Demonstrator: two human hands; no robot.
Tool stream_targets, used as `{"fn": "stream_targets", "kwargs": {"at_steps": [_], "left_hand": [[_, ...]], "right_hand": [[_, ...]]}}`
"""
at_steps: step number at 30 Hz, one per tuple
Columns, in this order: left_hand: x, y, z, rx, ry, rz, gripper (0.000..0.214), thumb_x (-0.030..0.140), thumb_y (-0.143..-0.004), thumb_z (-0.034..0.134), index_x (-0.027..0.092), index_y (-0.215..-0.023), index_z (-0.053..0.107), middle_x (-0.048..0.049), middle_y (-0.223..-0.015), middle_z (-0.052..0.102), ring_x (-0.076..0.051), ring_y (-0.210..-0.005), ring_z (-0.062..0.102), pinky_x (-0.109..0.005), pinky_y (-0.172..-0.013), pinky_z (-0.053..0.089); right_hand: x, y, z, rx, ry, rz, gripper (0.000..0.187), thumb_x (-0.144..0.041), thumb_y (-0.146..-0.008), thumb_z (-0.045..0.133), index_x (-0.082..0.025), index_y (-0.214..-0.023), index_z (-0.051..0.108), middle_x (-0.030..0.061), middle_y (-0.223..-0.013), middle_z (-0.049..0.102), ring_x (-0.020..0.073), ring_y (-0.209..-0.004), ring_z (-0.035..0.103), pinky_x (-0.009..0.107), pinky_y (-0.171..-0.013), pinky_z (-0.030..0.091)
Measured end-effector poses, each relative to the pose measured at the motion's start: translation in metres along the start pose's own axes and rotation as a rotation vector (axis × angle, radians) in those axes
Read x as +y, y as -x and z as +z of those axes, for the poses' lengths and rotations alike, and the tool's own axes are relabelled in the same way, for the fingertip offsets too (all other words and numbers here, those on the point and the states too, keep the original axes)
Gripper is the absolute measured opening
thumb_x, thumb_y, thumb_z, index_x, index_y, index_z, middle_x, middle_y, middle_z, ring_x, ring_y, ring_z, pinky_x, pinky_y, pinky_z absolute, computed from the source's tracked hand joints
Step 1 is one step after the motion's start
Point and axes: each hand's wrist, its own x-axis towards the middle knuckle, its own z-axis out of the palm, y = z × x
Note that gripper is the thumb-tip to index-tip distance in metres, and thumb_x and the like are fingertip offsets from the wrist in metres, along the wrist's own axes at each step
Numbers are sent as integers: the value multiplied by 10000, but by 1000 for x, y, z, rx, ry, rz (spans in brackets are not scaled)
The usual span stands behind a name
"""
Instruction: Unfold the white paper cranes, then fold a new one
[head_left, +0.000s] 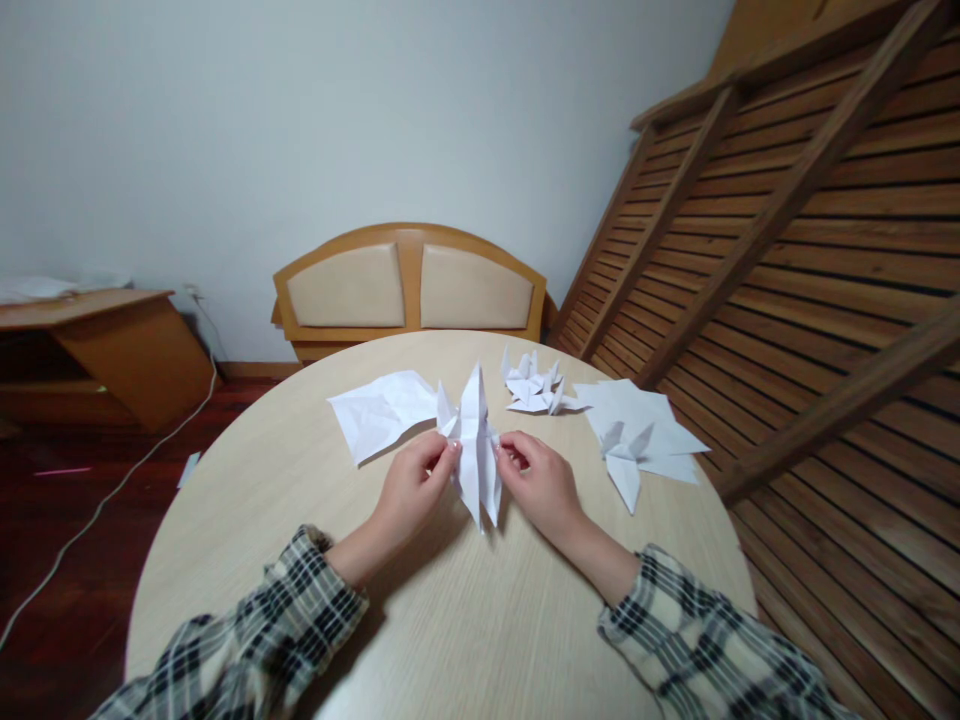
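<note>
So you had the folded white paper (pixel 471 445) up in front of you, over the middle of the round table (pixel 480 620), its long points running away from you and back toward you, with smaller flaps sticking out at the sides. Your left hand (pixel 415 482) was pinched closed on its left side, thumb against the curled index finger, and your right hand (pixel 544 487) had much the same grip on the right side. Couldn't tell exactly which layers you had between your fingers, tbh.

Just beyond your left hand, a creased white sheet (pixel 379 412) lay on the tabletop, partly raised off it. Past your right hand sat a little cluster of folded paper pieces (pixel 529 382), all pointy wings. Further right were some flat white sheets (pixel 664 420) overlapping each other, with a single winged paper piece (pixel 624 472) lying over their near edge, one tip poking past it toward you.

Behind the table stood a padded headboard (pixel 345 288), with big slatted wood panelling (pixel 817 230) leaning off to the right.
</note>
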Motion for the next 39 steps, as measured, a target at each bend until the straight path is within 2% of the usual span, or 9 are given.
{"fn": "stream_targets", "kwargs": {"at_steps": [3, 7, 10, 16, 19, 22, 27, 32, 39], "left_hand": [[1, 0, 0, -27, 12, 4, 357, 388, -941, 434, 203, -636, 454, 3, -642, 475, -156, -630, 446, -300, -604, 333], [2, 1, 1, -93, 19, 29, 353, 388, -940, 437, 201, -641, 453, -1, -660, 495, -153, -641, 453, -302, -618, 349], [1, 1, 1, -78, 37, 21, 363, 395, -935, 445, 204, -626, 443, 7, -639, 473, -148, -619, 437, -300, -600, 343], [-8, -3, 5, 4, 278, -121, 322, 411, -914, 483, 191, -686, 540, -13, -659, 537, -154, -624, 483, -303, -597, 402], [-14, -3, 9, -27, 372, -217, 284, 397, -918, 491, 183, -752, 576, -42, -728, 593, -164, -659, 518, -312, -617, 431], [-21, -3, 11, -60, 330, -219, 251, 381, -910, 497, 199, -740, 527, -17, -690, 535, -154, -631, 488, -311, -609, 416], [-23, -2, 6, 115, 61, -106, 152, 321, -866, 566, 229, -873, 445, 30, -731, 486, -145, -644, 466, -294, -620, 384], [-11, 1, -2, -33, -223, -32, 232, 398, -954, 471, 213, -817, 498, -4, -749, 558, -170, -677, 498, -313, -635, 366], [-9, 2, 0, -91, -335, -56, 195, 387, -898, 569, 201, -857, 527, -15, -788, 587, -179, -682, 520, -310, -621, 364]], "right_hand": [[0, 0, 2, -41, -150, 66, 126, -289, -867, 538, -204, -817, 614, 30, -764, 673, 162, -651, 606, 274, -616, 443], [0, -2, 2, -40, -254, 97, 227, -389, -901, 522, -207, -779, 586, 14, -707, 620, 153, -616, 553, 268, -582, 404], [1, -5, 2, -26, -367, 106, 312, -461, -907, 513, -210, -727, 562, 0, -654, 549, 156, -614, 510, 271, -577, 390], [0, -5, 7, -120, -757, 249, 348, -558, -835, 605, -215, -775, 585, -1, -704, 558, 156, -656, 523, 283, -632, 452], [0, -2, 10, -120, -836, 277, 352, -563, -822, 628, -217, -771, 578, -3, -700, 553, 152, -645, 511, 286, -629, 446], [1, -1, 10, -100, -735, 237, 359, -554, -849, 602, -215, -737, 564, -8, -669, 527, 154, -628, 496, 287, -611, 424], [-1, -1, 6, -16, -447, 82, 335, -463, -906, 539, -207, -689, 539, -6, -647, 507, 151, -614, 478, 280, -579, 382], [-6, 1, 4, 9, -259, -41, 285, -340, -935, 521, -199, -690, 556, 9, -691, 547, 155, -658, 512, 281, -616, 389], [-9, 4, 4, -49, -245, -172, 297, -310, -982, 471, -207, -709, 524, 12, -726, 553, 160, -711, 523, 276, -673, 407]]}}
